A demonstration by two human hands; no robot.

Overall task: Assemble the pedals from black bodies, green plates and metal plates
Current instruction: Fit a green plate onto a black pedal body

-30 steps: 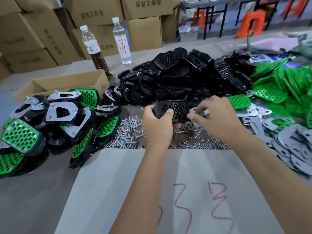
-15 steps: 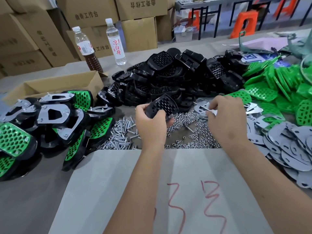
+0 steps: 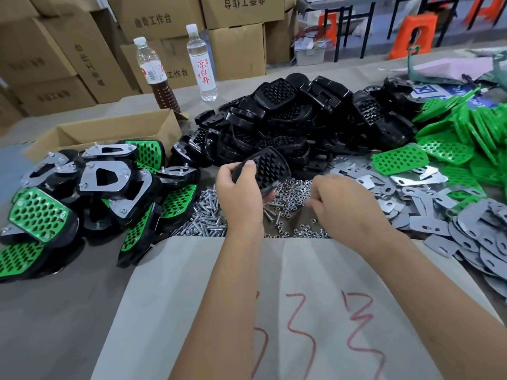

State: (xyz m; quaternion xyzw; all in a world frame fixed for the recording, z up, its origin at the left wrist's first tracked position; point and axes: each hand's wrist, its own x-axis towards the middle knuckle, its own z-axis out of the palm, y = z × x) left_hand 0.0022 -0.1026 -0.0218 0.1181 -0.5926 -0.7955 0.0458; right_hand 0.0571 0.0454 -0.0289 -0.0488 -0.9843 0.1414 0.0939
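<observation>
The clear water bottle at the worktop's far edge reads 凉白开 in red; cardboard boxes behind say 工作台; the sheet has red scrawl, maybe "33".

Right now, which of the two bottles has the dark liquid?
The left bottle, with the red-and-white label: its lower part holds brown liquid. The right bottle, with red characters on its label, holds clear liquid. Both stand upright behind the black bodies.

I see a grey surface with white sheet in front. Black bodies, green plates, metal plates, screws, nuts piled on it.
</observation>
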